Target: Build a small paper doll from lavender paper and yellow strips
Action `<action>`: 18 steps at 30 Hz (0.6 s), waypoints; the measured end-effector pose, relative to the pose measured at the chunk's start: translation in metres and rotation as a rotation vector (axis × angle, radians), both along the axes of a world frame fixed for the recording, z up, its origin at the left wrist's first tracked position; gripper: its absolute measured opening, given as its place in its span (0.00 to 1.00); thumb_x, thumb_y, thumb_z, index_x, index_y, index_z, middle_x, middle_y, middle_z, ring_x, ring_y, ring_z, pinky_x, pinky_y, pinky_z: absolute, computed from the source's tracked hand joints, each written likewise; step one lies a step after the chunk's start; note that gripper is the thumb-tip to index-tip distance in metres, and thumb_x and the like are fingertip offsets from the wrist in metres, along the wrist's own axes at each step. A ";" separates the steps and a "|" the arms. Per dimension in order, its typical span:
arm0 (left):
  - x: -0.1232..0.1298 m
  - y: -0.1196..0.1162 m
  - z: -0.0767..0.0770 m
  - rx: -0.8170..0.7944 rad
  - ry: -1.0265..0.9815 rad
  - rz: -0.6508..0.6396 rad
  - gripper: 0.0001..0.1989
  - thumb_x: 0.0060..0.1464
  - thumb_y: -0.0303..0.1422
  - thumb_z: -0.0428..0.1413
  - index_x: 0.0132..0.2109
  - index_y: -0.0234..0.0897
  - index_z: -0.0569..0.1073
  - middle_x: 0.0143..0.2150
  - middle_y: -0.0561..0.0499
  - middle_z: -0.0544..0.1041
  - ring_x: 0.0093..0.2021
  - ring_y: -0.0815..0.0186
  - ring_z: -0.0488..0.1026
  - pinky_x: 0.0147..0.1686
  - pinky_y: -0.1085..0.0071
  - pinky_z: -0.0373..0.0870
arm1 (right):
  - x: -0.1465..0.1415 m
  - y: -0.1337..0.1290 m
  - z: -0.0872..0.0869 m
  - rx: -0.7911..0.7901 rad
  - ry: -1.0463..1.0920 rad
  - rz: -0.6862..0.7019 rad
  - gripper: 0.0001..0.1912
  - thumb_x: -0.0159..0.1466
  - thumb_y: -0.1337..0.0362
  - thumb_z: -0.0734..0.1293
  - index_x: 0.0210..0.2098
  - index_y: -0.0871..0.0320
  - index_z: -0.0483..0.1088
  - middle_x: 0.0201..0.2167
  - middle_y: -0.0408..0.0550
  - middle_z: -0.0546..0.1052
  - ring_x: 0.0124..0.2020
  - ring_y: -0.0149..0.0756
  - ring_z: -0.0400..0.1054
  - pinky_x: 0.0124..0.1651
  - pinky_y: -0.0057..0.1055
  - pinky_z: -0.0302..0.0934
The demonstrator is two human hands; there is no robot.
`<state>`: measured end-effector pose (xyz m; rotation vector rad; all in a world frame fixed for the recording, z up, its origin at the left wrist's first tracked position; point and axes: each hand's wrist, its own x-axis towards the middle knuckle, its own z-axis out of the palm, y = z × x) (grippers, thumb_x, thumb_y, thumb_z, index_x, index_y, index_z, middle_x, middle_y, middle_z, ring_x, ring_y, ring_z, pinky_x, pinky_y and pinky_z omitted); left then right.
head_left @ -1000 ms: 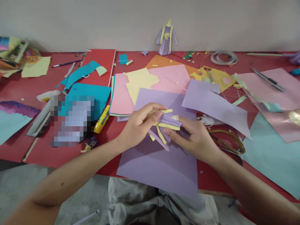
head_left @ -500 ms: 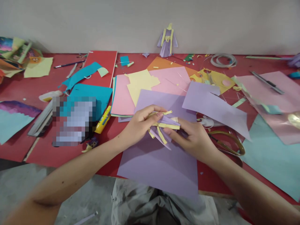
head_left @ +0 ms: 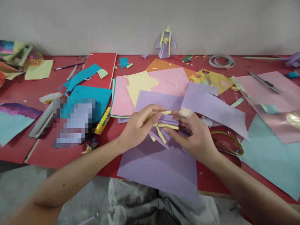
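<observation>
A small purple and yellow paper figure point(head_left: 161, 132) is held between my hands, above a large purple sheet point(head_left: 159, 168). My left hand point(head_left: 140, 125) pinches its upper left part between thumb and fingers. On the other side, my right hand point(head_left: 194, 132) grips the figure's right edge, with the thumb below and a bandaged index finger reaching over the top. Strips with yellow edges stick out between the hands. Against the wall stands a similar purple and yellow paper figure point(head_left: 165, 43).
Pink sheets point(head_left: 122, 97), a cut yellow piece point(head_left: 142, 82) and another purple sheet point(head_left: 215, 106) lie beyond my hands. Scissors point(head_left: 228, 143) are right of my right hand. Left are a yellow glue stick point(head_left: 103, 121), a blurred-out phone point(head_left: 76, 123) and a cutter point(head_left: 43, 120).
My right index finger has lifted and stretched left over the figure's top, bringing its bandage into view. My left hand keeps its pinch. The whole view has shifted slightly.
</observation>
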<state>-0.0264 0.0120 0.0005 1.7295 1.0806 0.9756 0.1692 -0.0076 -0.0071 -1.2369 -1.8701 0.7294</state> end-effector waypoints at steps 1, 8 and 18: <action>0.000 0.001 0.000 -0.038 -0.030 0.014 0.12 0.66 0.39 0.51 0.50 0.41 0.76 0.35 0.53 0.75 0.28 0.71 0.67 0.27 0.75 0.64 | 0.001 0.000 0.000 0.034 0.016 -0.017 0.16 0.63 0.60 0.71 0.48 0.53 0.67 0.37 0.45 0.79 0.27 0.32 0.72 0.33 0.28 0.68; 0.002 0.007 -0.002 -0.249 -0.165 0.026 0.14 0.64 0.42 0.54 0.48 0.39 0.77 0.32 0.53 0.73 0.27 0.71 0.66 0.25 0.77 0.63 | 0.005 0.007 -0.001 0.306 -0.163 0.076 0.07 0.65 0.66 0.69 0.43 0.52 0.73 0.36 0.44 0.82 0.35 0.34 0.77 0.35 0.28 0.69; 0.001 0.007 -0.002 -0.252 -0.172 0.012 0.14 0.63 0.41 0.54 0.47 0.39 0.77 0.40 0.51 0.77 0.32 0.71 0.69 0.30 0.77 0.67 | 0.005 0.009 0.002 0.353 -0.134 0.101 0.06 0.66 0.67 0.69 0.41 0.52 0.76 0.34 0.44 0.82 0.33 0.34 0.76 0.33 0.28 0.67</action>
